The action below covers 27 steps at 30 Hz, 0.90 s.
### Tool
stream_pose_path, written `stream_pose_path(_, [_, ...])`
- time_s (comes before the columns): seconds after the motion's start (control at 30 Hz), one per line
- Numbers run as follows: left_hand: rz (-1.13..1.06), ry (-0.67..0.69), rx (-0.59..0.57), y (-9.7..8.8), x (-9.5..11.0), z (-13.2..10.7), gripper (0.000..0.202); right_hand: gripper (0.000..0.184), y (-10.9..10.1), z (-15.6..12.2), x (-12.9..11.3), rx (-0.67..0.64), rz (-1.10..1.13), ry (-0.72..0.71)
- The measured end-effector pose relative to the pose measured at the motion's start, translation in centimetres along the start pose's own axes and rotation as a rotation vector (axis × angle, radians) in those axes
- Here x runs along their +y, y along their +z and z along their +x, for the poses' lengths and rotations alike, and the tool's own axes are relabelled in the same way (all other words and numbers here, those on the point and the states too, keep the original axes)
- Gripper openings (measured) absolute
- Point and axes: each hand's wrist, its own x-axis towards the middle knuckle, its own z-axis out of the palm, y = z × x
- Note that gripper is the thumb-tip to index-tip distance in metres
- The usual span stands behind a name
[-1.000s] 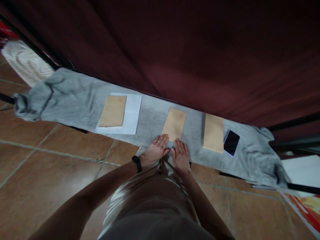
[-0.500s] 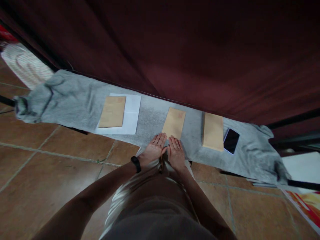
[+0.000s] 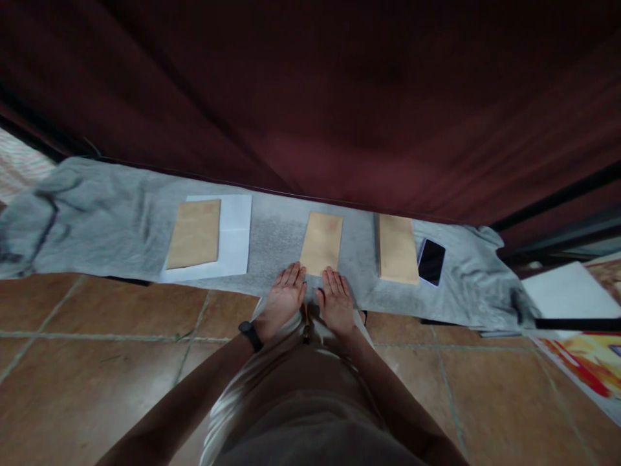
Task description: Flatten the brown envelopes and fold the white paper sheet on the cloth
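A long grey cloth (image 3: 281,226) covers a narrow surface in front of a dark red curtain. Three brown envelopes lie on it: one (image 3: 195,233) on a white sheet of paper (image 3: 235,239) at the left, one (image 3: 321,235) in the middle, one (image 3: 396,248) at the right. My left hand (image 3: 283,299), with a black wristband, and my right hand (image 3: 336,302) lie flat and open side by side on the cloth's near edge, fingertips just below the middle envelope. Neither hand holds anything.
A dark phone (image 3: 431,261) lies right of the right envelope. Brown floor tiles (image 3: 97,362) spread below. A white board (image 3: 567,291) and a colourful printed sheet (image 3: 582,362) lie at the right. The dark red curtain (image 3: 339,97) hangs behind the cloth.
My right hand slid left until it lies next to my left hand. The view shifted, so everything sits a little further left and more level in the frame.
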Motion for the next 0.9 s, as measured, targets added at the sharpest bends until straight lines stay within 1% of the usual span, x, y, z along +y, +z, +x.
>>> stream_pose_path(0.13, [-0.080, -0.087, 0.022, -0.2, 0.2, 1.2, 0.045, 0.053, 0.0, 0.0, -0.1, 0.013, 0.001, 0.010])
stream_pose_path(0.23, [-0.211, -0.182, 0.080, 0.0, -0.2, 2.9, 0.043, 0.053, 0.0, 0.1, -0.3, 0.014, 0.004, 0.016])
stream_pose_path(0.3, [-0.325, -0.250, 0.111, 0.2, -0.7, 4.1, 0.045, 0.053, 0.0, 0.1, -0.5, 0.009, -0.003, 0.021])
stream_pose_path(0.37, [-0.478, -0.349, 0.102, 0.4, -1.2, 5.2, 0.049, 0.053, 0.1, 0.2, -0.6, 0.004, -0.017, 0.034])
stream_pose_path(0.43, [-0.662, -0.472, 0.060, 0.5, -1.4, 6.0, 0.053, 0.053, 0.2, 0.3, -0.8, 0.002, -0.033, 0.051])
stream_pose_path(0.5, [-0.797, -0.542, 0.026, 0.6, -1.3, 6.5, 0.052, 0.052, 0.2, 0.4, -1.1, 0.001, -0.044, 0.065])
stream_pose_path(0.53, [-0.865, -0.551, 0.029, 0.7, -1.2, 6.6, 0.048, 0.052, 0.2, 0.5, -1.2, 0.001, -0.046, 0.072])
stream_pose_path(0.67, [-1.129, -0.525, 0.101, 0.7, -0.3, 6.8, 0.027, 0.052, -0.1, 1.4, -1.8, 0.015, -0.040, 0.131])
stream_pose_path(0.73, [-1.191, -0.514, 0.137, 0.3, 0.4, 6.9, 0.021, 0.053, -0.4, 2.3, -1.9, 0.029, -0.036, 0.184])
stream_pose_path(0.83, [-1.212, -0.470, 0.158, -1.0, 2.0, 7.2, 0.021, 0.051, -1.0, 3.9, -1.4, 0.027, 0.017, 0.279])
stream_pose_path(0.87, [-1.216, -0.445, 0.151, -1.5, 2.6, 7.2, 0.024, 0.049, -1.2, 4.4, -1.2, 0.029, 0.081, 0.325])
stream_pose_path(0.9, [-1.227, -0.418, 0.140, -2.0, 3.1, 7.3, 0.029, 0.046, -1.4, 4.9, -0.8, 0.043, 0.197, 0.386])
